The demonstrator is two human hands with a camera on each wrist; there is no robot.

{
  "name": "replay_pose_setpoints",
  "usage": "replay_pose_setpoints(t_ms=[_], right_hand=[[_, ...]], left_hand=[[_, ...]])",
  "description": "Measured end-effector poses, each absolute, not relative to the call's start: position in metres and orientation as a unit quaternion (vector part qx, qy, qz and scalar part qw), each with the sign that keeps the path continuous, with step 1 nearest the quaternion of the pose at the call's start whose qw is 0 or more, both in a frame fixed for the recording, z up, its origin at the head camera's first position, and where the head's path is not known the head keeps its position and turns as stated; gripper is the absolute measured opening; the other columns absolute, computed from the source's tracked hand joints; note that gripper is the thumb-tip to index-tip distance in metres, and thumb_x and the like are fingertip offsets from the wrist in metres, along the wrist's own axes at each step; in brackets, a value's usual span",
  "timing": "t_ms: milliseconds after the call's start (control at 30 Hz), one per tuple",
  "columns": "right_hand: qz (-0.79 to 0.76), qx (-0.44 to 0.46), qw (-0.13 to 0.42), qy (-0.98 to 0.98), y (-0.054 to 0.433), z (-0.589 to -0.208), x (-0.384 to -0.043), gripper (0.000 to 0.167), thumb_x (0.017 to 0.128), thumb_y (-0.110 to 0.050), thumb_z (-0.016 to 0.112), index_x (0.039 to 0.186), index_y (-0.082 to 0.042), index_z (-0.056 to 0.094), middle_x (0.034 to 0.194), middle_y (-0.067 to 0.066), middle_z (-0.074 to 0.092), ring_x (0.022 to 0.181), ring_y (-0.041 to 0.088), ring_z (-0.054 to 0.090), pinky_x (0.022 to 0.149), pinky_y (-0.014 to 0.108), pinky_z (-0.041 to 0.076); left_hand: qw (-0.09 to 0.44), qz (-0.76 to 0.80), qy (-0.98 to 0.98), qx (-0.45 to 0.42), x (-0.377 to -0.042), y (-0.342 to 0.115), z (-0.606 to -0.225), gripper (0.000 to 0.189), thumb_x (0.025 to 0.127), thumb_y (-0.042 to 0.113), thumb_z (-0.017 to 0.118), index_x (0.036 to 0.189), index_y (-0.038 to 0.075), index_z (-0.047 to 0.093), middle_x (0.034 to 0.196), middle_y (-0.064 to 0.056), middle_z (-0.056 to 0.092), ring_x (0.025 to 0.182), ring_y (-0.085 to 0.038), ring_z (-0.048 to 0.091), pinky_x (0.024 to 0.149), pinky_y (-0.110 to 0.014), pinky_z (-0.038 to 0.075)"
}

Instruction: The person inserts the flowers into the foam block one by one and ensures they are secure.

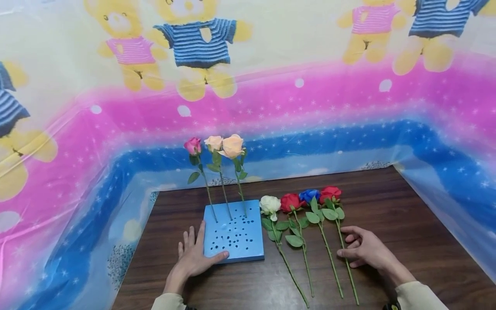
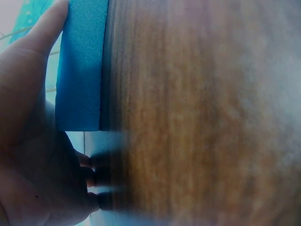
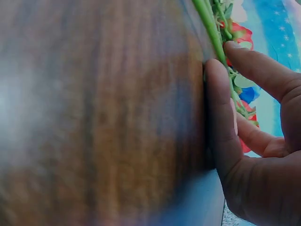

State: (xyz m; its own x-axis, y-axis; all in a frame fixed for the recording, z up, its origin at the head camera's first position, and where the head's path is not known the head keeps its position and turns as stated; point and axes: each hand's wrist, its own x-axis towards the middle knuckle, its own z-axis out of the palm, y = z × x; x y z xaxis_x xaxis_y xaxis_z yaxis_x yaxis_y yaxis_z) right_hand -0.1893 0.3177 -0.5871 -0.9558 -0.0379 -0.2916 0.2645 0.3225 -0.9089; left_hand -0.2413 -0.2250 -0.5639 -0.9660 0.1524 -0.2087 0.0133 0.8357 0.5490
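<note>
1. Nearest the camera, two pale sleeves [image 1: 420, 297] are cut off by the lower edge; just beyond the right one, the stem of the right red rose [image 1: 330, 194] is pinched by the right hand [image 1: 367, 250], between thumb and forefinger. How firmly it is pinched cannot be told. The rose is laid on the table [image 1: 418, 241], at the right end of a row, its bloom pointed away.
2. Beside it in the row, the blue rose [image 1: 309, 195], the left red rose [image 1: 290, 202] and the white rose [image 1: 270, 206] are laid, the white bloom just beside the block [image 1: 255, 232].
3. Against the block, the left hand [image 1: 195, 258] is spread, its thumb rested on the front edge, its fingers stretched along the left side.
4. Toward the back of the block, which is dotted with dark holes, the pink rose [image 1: 192, 146], the left peach rose [image 1: 214, 143] and the right peach rose [image 1: 233, 146] are stood, tilted slightly left.
5. Behind the table, a cloth [image 1: 294, 97] is hung, printed with bears [image 1: 205, 43] in striped shirts above pink and blue bands.
</note>
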Motion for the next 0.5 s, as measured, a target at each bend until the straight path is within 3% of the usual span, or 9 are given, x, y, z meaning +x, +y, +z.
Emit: replay_pose_setpoints(t_ms=[500], right_hand=[[-0.59, 0.05, 0.117, 0.797, 0.3158, -0.5842, -0.1877, 0.088, 0.086, 0.003, 0.093, 0.161, 0.006, 0.047, 0.124, 0.022, 0.054, 0.091, 0.029, 0.068, 0.066, 0.049, 0.068]], left_hand=[[0.122, 0.283, 0.95, 0.042, -0.2425, -0.2251, -0.5644, 0.136, 0.09, 0.076, 0.079, 0.181, 0.013, 0.0, 0.18, -0.038, -0.01, 0.166, -0.06, -0.015, 0.127, -0.082, -0.006]])
